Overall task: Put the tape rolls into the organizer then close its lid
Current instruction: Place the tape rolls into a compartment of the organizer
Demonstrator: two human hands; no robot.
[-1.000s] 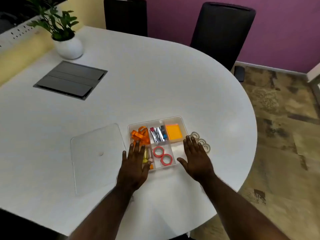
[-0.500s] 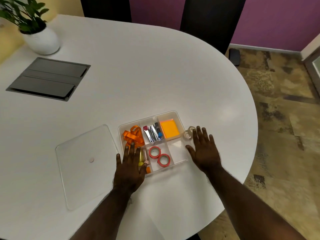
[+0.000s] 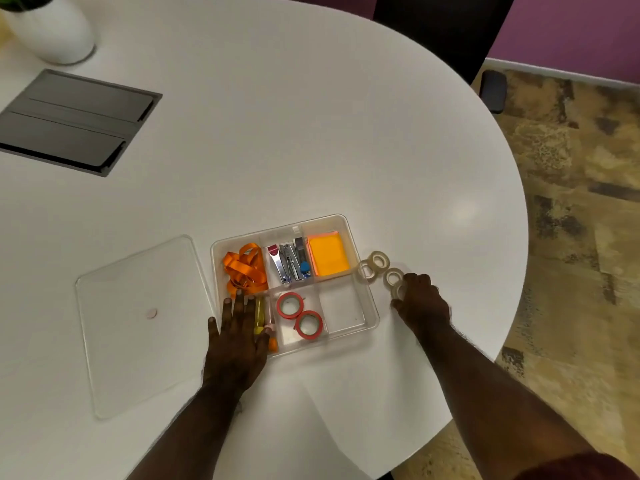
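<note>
Since half a second ago the right hand point(image 3: 420, 303) has slid further right, off the organizer's edge, and now sits among the clear tape rolls point(image 3: 379, 259), while the view has tilted down so the table's near edge fills more of the frame. The left hand point(image 3: 239, 336) has stayed put, flat and palm down with fingers spread, over the near-left corner of the clear organizer point(image 3: 372, 306), covering some yellow and orange items in that compartment. The right hand is curled loosely, fingertips touching the nearest clear roll; whether it has actually closed on it cannot be told. Four clear rolls lie on the white table point(image 3: 311, 133) just right of the organizer: two beside the fingers and two a little farther away against the organizer's wall. Inside the organizer, two red tape rolls point(image 3: 299, 315) share the near-middle compartment, and the near-right compartment is bare. The far row holds a loop of orange ribbon point(image 3: 244, 265), several metal clippers point(image 3: 289, 261) and one orange notepad point(image 3: 327, 254). One clear lid point(image 3: 138, 323) lies flat on the table left of the organizer, just apart from it. Farther off are a grey cable hatch point(image 3: 72, 121) and a white plant pot point(image 3: 52, 26).
</note>
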